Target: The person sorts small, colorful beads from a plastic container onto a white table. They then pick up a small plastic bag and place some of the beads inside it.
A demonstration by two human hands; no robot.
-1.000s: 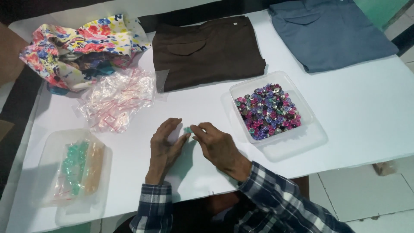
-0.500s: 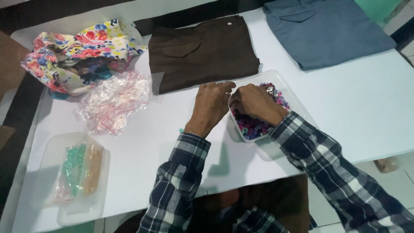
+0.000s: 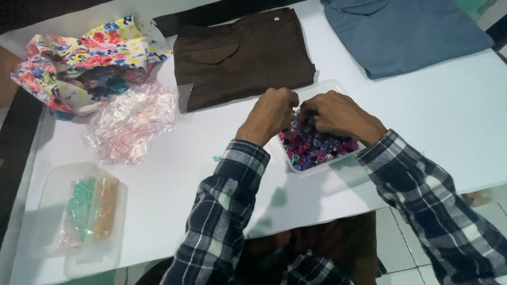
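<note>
A clear plastic tray [image 3: 299, 165] filled with small purple, pink and blue beads [image 3: 317, 146] sits on the white table [image 3: 433, 121], just below a folded brown garment. My left hand [image 3: 270, 115] and my right hand [image 3: 342, 114] both reach into the tray's far half. Their fingers curl down among the beads and the knuckles nearly meet. The fingertips are hidden, so whether either hand grips a bead cannot be told. A tiny teal piece [image 3: 215, 158] lies alone on the table by my left sleeve.
The folded brown garment [image 3: 243, 55] and a folded blue garment [image 3: 401, 31] lie at the back. A crumpled floral cloth [image 3: 79, 63] sits at the back left, above a heap of small clear zip bags [image 3: 132, 121]. Another clear tray [image 3: 58, 179] at front left holds bagged green and orange pieces.
Both hands left the table's middle, where they held a small teal piece together, and moved right and back into the bead tray. The teal piece now lies on the table.
</note>
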